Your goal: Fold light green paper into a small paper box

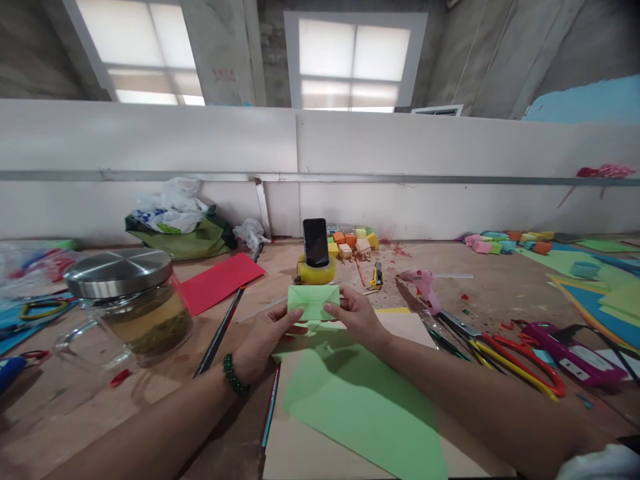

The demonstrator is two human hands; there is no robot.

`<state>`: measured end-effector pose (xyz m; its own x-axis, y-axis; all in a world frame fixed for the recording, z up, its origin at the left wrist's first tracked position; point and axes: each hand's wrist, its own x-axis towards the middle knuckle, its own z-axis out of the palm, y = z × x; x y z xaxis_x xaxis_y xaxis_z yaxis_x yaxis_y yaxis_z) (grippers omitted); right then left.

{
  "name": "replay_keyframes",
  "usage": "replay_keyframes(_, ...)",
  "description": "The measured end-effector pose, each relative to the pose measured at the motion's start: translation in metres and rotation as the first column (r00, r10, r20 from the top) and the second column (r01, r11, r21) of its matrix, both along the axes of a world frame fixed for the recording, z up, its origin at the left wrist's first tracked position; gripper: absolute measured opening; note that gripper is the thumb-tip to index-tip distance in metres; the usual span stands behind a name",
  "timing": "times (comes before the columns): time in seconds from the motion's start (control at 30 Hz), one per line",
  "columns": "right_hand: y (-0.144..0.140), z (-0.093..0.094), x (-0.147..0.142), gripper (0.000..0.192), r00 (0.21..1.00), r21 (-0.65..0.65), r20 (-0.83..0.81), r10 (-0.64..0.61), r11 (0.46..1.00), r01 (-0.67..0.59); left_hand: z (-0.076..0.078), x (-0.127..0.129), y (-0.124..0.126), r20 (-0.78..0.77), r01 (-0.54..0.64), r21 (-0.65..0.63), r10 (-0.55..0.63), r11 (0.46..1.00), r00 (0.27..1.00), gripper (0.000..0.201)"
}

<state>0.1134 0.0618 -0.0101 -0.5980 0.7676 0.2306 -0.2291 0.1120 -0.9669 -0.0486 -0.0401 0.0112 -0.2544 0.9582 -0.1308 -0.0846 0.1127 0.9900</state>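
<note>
White wall (450,147) backs brown table (60,417). Green sheet (360,413): 5 o'clock; glass mug (150,330): 9 o'clock, measured from between left hand (265,335) and right hand (361,317). Both pinch folded green paper (313,298) between fingertips, above the table.

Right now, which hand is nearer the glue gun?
Right. The right hand holds the right end of the small green paper, to the left of the glue gun; the left hand holds the other end, farther left.
</note>
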Motion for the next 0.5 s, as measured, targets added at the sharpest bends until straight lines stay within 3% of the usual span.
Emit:
replay_keyframes(0.13, -0.0025, 0.0008, 0.0012, 0.047, 0.999, 0.020, 0.037, 0.039, 0.999, -0.040, 0.0013, -0.0012, 0.0008, -0.013, -0.013, 0.014, 0.013, 1.000, 1.000, 0.053)
replay_keyframes(0.33, 0.0027, -0.0051, 0.0006, 0.056, 0.997, -0.056, 0.042, 0.064, 0.997, -0.062, 0.0009, -0.0016, 0.0029, -0.015, -0.086, 0.045, 0.087, 0.995, 0.996, 0.052)
replay_keyframes(0.5, 0.0042, -0.0063, 0.0001, 0.058, 0.998, -0.053, 0.040, 0.045, 0.998, -0.043, 0.0005, -0.0017, 0.0037, 0.025, -0.040, 0.028, 0.039, 0.999, 0.999, 0.054)
